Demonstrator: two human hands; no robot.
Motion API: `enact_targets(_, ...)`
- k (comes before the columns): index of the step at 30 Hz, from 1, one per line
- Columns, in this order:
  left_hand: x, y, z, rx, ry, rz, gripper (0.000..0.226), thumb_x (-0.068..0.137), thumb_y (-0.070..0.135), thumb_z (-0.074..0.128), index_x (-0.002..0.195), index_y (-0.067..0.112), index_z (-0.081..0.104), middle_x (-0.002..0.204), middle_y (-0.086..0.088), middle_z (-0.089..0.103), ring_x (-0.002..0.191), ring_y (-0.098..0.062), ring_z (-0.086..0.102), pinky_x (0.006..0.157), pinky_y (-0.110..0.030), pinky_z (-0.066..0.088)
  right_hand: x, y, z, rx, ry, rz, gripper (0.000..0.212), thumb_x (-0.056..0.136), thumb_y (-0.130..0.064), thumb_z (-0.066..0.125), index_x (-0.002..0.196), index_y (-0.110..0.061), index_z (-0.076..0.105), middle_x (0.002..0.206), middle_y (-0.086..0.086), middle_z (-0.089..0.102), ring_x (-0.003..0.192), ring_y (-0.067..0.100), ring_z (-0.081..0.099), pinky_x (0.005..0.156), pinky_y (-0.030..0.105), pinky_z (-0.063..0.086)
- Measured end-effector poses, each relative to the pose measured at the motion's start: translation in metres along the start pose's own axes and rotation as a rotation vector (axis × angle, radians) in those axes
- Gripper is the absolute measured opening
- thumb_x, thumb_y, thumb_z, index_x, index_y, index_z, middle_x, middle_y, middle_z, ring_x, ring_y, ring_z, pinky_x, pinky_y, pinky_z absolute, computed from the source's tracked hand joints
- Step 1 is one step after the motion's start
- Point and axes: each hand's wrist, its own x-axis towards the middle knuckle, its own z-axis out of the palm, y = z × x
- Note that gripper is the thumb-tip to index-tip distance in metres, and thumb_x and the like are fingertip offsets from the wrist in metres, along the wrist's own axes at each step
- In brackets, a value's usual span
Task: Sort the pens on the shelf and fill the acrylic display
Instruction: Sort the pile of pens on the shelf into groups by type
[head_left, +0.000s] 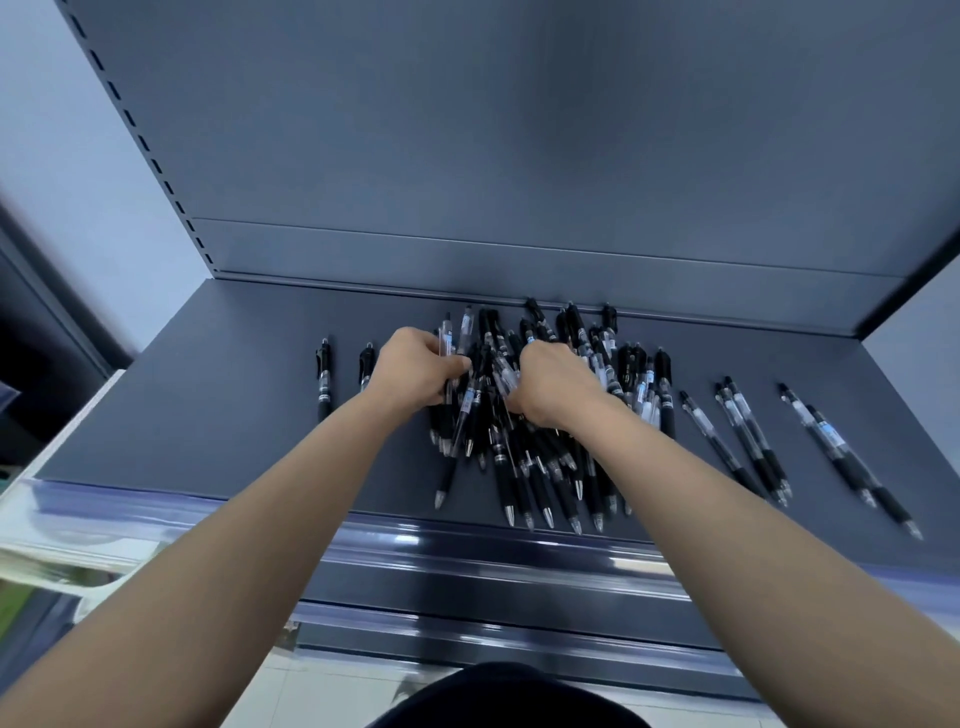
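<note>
A big heap of black and clear pens (540, 447) lies in the middle of the dark grey shelf (208, 415). My left hand (421, 371) grips several pens at the heap's left side. At the heap's middle my right hand (553, 387) curls round several more pens. Two single pens (324, 379) lie apart to the left; the second (367, 364) is partly behind my left wrist. Several pens (748, 436) lie spread out to the right, with two more (841, 452) at the far right. No acrylic display is in view.
The shelf's back panel (519, 156) rises right behind the heap. A glossy price rail (467, 551) runs along the front edge. A slotted upright (135, 130) stands at the left. A lighter unit (52, 519) lies lower left.
</note>
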Motion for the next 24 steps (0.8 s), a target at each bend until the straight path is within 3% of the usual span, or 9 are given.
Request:
enact_targets(3, 0.012, 0.000, -0.003, 0.018, 0.016, -0.025, 0.042, 0.082, 0.017, 0.072, 0.056, 0.009, 0.039, 0.052, -0.005, 0.041, 0.044, -0.018, 0.043, 0.052, -0.029, 0.052, 0.003, 0.004, -0.006, 0.083, -0.025, 0.017, 0.040, 0.086, -0.010, 0.061, 0.056, -0.010, 0.035, 0.058, 0.004, 0.039, 0.053, 0.021, 0.044, 0.048, 0.026, 0.035)
enact_targets(5, 0.019, 0.003, -0.003, 0.052, 0.023, -0.038, 0.044, 0.081, 0.017, 0.072, 0.057, 0.011, 0.036, 0.052, -0.005, 0.040, 0.044, -0.020, 0.044, 0.050, -0.028, 0.052, 0.005, 0.007, -0.014, 0.195, -0.027, 0.029, 0.043, 0.087, -0.015, 0.063, 0.055, -0.010, 0.034, 0.055, 0.003, 0.036, 0.047, 0.017, 0.034, 0.044, 0.024, 0.030)
enact_targets(9, 0.031, 0.014, 0.002, 0.161, 0.040, -0.057, 0.044, 0.081, 0.020, 0.073, 0.056, 0.011, 0.038, 0.056, -0.007, 0.048, 0.052, -0.024, 0.053, 0.063, -0.035, 0.056, 0.008, 0.012, -0.025, 0.365, 0.053, -0.014, 0.037, 0.086, -0.019, 0.065, 0.057, -0.010, 0.044, 0.051, 0.002, 0.035, 0.049, 0.014, 0.031, 0.045, 0.023, 0.028)
enact_targets(12, 0.039, 0.020, 0.008, 0.247, 0.036, -0.060, 0.044, 0.080, 0.022, 0.074, 0.056, 0.010, 0.039, 0.059, -0.007, 0.051, 0.056, -0.023, 0.052, 0.059, -0.033, 0.048, 0.009, 0.015, -0.029, 0.446, 0.108, -0.057, 0.040, 0.086, -0.019, 0.066, 0.055, -0.010, 0.041, 0.049, 0.000, 0.032, 0.046, 0.013, 0.028, 0.042, 0.021, 0.026)
enact_targets(14, 0.043, 0.023, 0.011, 0.301, 0.041, -0.065, 0.045, 0.079, 0.024, 0.074, 0.057, 0.010, 0.038, 0.064, -0.007, 0.051, 0.062, -0.024, 0.052, 0.060, -0.031, 0.043, 0.009, 0.018, -0.031, 0.493, 0.123, -0.058, 0.031, 0.086, -0.019, 0.066, 0.062, -0.008, 0.050, 0.052, 0.001, 0.036, 0.048, 0.013, 0.031, 0.046, 0.023, 0.029)
enact_targets(20, 0.054, 0.030, 0.012, 0.364, -0.012, -0.089, 0.034, 0.078, 0.025, 0.076, 0.074, 0.004, 0.050, 0.080, -0.011, 0.057, 0.079, -0.028, 0.058, 0.068, -0.032, 0.045, 0.011, 0.026, -0.033, 0.569, 0.144, -0.039, 0.023, 0.085, -0.021, 0.068, 0.069, -0.008, 0.058, 0.059, 0.003, 0.043, 0.054, 0.013, 0.036, 0.053, 0.025, 0.032)
enact_targets(24, 0.060, 0.029, 0.009, 0.278, -0.040, -0.097, 0.039, 0.077, 0.019, 0.076, 0.058, 0.007, 0.045, 0.061, -0.009, 0.053, 0.057, -0.023, 0.052, 0.062, -0.030, 0.044, 0.015, 0.030, -0.035, 0.590, 0.139, -0.036, 0.022, 0.085, -0.023, 0.068, 0.072, -0.008, 0.058, 0.061, 0.006, 0.042, 0.055, 0.015, 0.035, 0.053, 0.025, 0.031)
